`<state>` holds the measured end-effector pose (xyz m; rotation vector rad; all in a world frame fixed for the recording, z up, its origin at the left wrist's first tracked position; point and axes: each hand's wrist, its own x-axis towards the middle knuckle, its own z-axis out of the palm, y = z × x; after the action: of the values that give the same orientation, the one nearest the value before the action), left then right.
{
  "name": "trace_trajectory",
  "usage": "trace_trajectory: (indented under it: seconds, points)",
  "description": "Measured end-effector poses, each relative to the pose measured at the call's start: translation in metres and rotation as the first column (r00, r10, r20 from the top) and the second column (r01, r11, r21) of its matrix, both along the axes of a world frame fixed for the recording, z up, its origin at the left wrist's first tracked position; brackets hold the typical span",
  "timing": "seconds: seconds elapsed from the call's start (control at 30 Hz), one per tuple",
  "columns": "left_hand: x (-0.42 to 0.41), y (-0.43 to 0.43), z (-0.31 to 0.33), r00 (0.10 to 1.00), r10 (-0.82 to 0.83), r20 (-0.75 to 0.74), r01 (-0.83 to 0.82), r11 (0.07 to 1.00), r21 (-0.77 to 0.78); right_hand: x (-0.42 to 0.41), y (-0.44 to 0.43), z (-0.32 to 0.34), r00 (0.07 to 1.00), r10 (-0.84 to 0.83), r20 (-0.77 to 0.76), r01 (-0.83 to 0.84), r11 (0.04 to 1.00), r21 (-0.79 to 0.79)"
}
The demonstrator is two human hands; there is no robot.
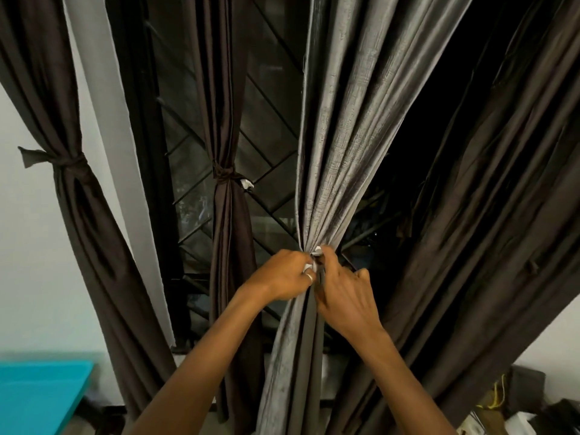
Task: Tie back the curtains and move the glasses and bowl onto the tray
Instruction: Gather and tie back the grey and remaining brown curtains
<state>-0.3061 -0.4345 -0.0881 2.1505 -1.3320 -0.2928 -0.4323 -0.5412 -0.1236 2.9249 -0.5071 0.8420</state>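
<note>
Curtain-tying step. We pinch the tieback [317, 257] with left hand [284, 274] and right hand [343, 296], both closed on it around the gathered grey curtain [339, 146]. Left of it, two dark curtains [224, 189] hang tied. Next, we judge: cinch the knot. Glasses, bowl, tray unseen.

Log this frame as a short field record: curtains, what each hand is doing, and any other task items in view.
far-left curtain: tied back
second curtain: tied back
grey curtain: gathered at the middle, tie being worked
far-right curtain: hanging loose, untied
left hand: gripping the gathered grey curtain and tie
right hand: closed on the tie beside the left hand
glasses, bowl, tray: not in view
other: blue surface at lower left
</note>
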Motion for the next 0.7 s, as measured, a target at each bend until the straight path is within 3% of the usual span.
trace_trajectory:
  seconds: [0.13,0.33,0.5,0.7]
  points:
    - [-0.002,-0.001,-0.002,0.996,0.054,0.07,-0.052,0.998,-0.034,0.006,-0.006,0.001,0.999,0.047,0.025,-0.047,0.999,-0.014]
    - [-0.001,-0.001,-0.004,0.983,0.14,0.121,-0.124,0.984,-0.128,0.016,-0.01,0.003,0.995,0.096,0.026,-0.099,0.985,0.144]
    - [-0.002,0.0,-0.009,0.98,0.159,0.12,-0.14,0.978,-0.153,0.022,-0.008,-0.002,0.999,0.039,-0.011,-0.036,0.984,0.177]
    - [0.005,-0.003,-0.006,0.986,0.141,0.087,-0.124,0.976,-0.177,0.023,-0.017,0.008,0.989,0.146,-0.028,-0.133,0.951,0.28]
